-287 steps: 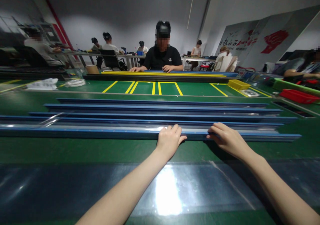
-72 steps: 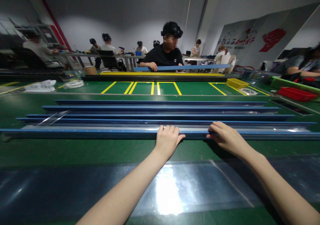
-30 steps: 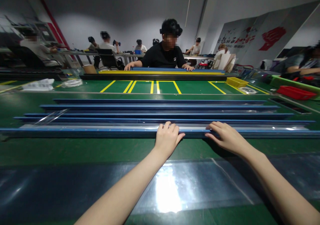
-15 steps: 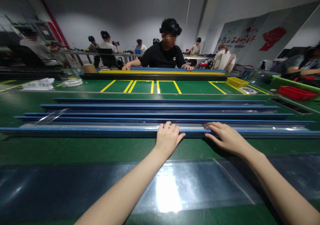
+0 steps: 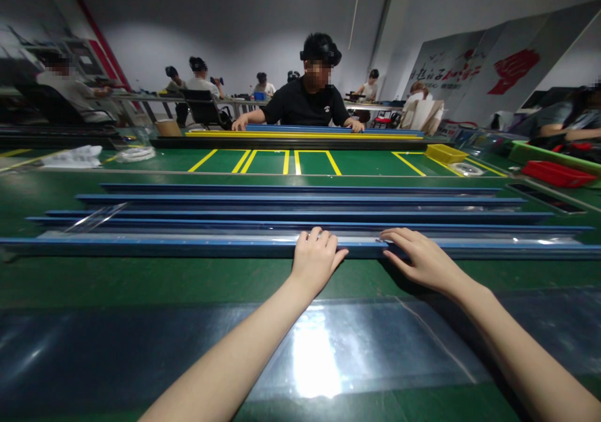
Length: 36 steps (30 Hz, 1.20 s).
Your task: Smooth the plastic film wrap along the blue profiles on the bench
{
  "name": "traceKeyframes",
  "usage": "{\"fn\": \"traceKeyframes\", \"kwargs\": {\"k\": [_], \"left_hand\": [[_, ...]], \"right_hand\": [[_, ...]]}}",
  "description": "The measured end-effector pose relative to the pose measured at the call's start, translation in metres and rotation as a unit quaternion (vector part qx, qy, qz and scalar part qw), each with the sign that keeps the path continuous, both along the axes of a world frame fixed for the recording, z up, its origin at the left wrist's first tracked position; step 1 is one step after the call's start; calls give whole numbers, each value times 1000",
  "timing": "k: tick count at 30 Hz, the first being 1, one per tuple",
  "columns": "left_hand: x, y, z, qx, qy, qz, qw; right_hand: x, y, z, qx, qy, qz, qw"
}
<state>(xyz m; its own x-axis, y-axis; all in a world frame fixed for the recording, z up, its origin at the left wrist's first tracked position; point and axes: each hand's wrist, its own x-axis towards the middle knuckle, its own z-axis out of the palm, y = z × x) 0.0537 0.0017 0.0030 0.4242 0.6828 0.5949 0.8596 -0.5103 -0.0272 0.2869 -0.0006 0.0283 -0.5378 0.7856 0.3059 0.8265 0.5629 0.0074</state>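
Several long blue rails (image 5: 188,216) lie side by side across the green table (image 5: 141,278). The nearest blue rail (image 5: 141,245) carries a clear strip along its top. My left hand (image 5: 315,260) has its fingers curled over that rail's top near the middle. My right hand (image 5: 420,259) sits a little to the right on the same rail, fingers laid over the top and thumb against the front face. Both forearms reach in from the bottom edge.
A glossy clear sheet (image 5: 319,353) covers the table in front of me. Across the table a person in a black shirt (image 5: 305,102) rests both hands on blue and yellow rails (image 5: 300,135). A yellow tray (image 5: 446,154) and a red tray (image 5: 556,174) stand at the right.
My right hand has slid slightly to the left along the nearest rail. My left hand has stayed in place. The person opposite has lowered a rail onto their stack.
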Motion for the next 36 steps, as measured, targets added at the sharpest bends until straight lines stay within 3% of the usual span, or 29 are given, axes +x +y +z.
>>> {"fn": "traceKeyframes", "kwargs": {"k": [8,17,22,27,30,36], "left_hand": [[0,0,0,-6,7,1,1000],[-2,-1,3,-15,14,-4,1000],[-2,-2,4,-1,-13,-58,998],[0,-3,5,21,0,-111,994],[0,-4,5,24,7,-90,996],[1,-2,2,2,12,12,1000]], "right_hand": [[-15,-2,-5,37,16,33,999],[-19,-3,3,86,-63,-27,994],[-13,-4,10,46,-82,-38,995],[6,-6,18,-10,-79,-96,992],[22,-5,21,-36,-83,-129,988],[38,-1,18,-33,-94,-170,981]]}}
